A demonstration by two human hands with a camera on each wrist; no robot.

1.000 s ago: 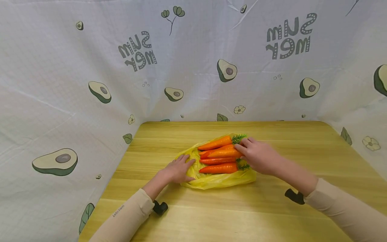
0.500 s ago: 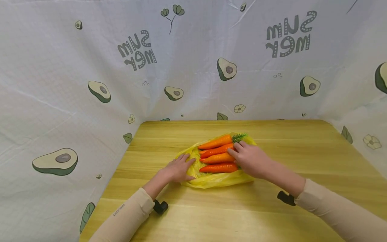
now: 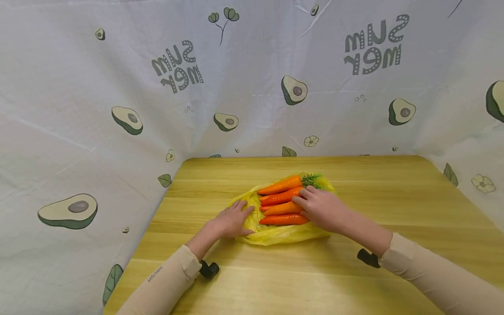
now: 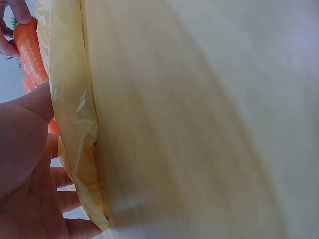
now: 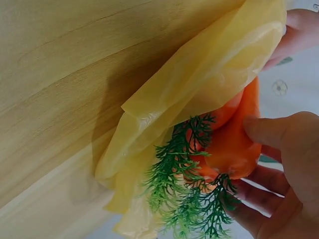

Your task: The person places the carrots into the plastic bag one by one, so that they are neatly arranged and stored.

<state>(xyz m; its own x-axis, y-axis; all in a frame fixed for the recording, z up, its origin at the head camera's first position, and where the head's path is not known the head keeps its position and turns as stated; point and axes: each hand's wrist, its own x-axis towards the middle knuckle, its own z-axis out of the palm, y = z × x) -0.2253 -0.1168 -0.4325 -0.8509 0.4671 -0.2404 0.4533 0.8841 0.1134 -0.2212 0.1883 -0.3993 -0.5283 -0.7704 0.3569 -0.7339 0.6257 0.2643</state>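
Several orange and red-orange carrots lie side by side on a yellow plastic bag (image 3: pixel 283 236), tips toward the left. In the head view my right hand (image 3: pixel 320 208) grips the thick end of a lighter orange carrot (image 3: pixel 281 208), third from the back. The right wrist view shows the thumb on top of this carrot (image 5: pixel 234 149) and the fingers underneath, beside green feathery leaves (image 5: pixel 174 174). My left hand (image 3: pixel 230 221) rests with spread fingers on the bag's left part, near the carrot tips. Its fingers reach along the bag's edge (image 4: pixel 75 99) in the left wrist view.
The wooden table (image 3: pixel 252 280) extends around the bag on all sides. A white curtain (image 3: pixel 252 78) printed with avocados stands behind the table and along both sides. Black wrist mounts show under both sleeves.
My right hand has moved left and toward the near side, bringing the lighter orange carrot down between the red-orange ones. The left hand has stayed in place.
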